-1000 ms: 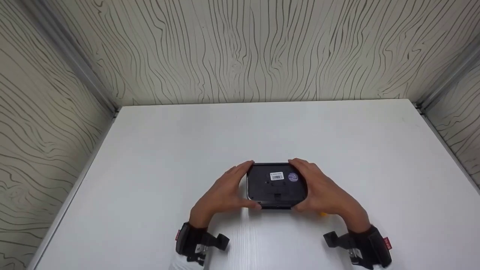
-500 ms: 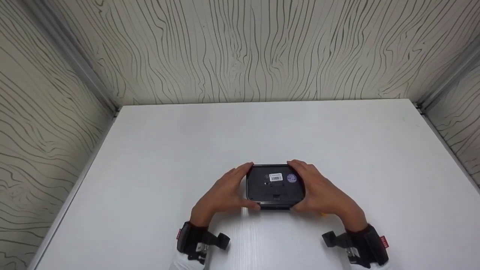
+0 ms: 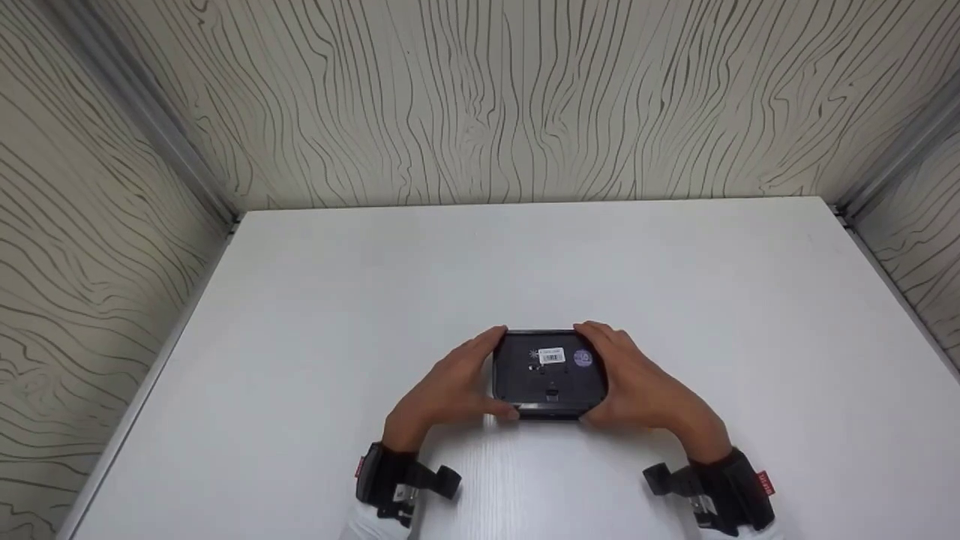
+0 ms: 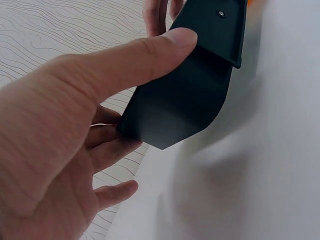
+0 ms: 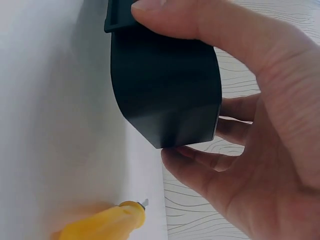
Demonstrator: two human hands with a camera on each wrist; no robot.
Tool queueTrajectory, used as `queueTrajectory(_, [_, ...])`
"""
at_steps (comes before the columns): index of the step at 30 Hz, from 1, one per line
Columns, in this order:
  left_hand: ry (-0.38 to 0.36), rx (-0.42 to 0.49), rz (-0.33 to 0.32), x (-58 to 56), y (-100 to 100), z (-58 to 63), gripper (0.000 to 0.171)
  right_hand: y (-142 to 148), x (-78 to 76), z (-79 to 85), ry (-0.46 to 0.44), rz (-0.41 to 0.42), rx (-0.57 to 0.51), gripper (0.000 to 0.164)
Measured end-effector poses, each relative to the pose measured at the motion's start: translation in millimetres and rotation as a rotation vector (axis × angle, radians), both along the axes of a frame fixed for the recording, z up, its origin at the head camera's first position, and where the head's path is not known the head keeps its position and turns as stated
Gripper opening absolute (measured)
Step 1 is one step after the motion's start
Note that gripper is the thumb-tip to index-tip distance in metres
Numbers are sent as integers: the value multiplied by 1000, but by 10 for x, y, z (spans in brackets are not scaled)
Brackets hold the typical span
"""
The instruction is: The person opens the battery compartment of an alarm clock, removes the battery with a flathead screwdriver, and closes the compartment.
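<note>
Between both hands is a black plastic device (image 3: 551,379), a thick case with rounded corners whose exact kind I cannot tell. In the head view its back faces up, showing a white barcode label (image 3: 552,355), a round purple sticker (image 3: 583,358) and a small latch. My left hand (image 3: 454,382) grips the left end, thumb at the near edge and fingers at the far edge. The right hand (image 3: 637,382) grips the opposite end the same way. Both wrist views show the wedge-shaped ends of the device (image 4: 175,105) above the white surface.
A yellow-handled tool (image 5: 107,225) with a short metal tip lies beside the right hand, largely hidden in the head view. The white table (image 3: 337,300) meets wood-grain panels (image 3: 480,105) at the back and sides.
The device has tipped slightly and shifted a little left and nearer, showing more of its back's markings. Both hands keep their grip, and the right has moved slightly left with it.
</note>
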State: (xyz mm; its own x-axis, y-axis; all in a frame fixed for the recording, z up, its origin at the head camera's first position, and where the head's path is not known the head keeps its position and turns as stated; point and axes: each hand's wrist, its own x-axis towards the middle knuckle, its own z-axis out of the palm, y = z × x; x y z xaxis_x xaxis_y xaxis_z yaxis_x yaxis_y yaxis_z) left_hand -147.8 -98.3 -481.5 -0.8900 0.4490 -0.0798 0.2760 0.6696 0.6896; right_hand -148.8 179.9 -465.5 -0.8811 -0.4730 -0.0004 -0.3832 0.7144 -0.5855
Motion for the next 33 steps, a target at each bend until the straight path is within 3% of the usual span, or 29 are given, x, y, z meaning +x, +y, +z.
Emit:
queueTrajectory(19, [15, -13, -19, -27, 15, -72, 112, -1, -20, -73, -52, 14, -35, 118])
queueTrajectory(33, [8, 33, -28, -42, 7, -128, 110, -3, -35, -136, -75, 29, -26, 116])
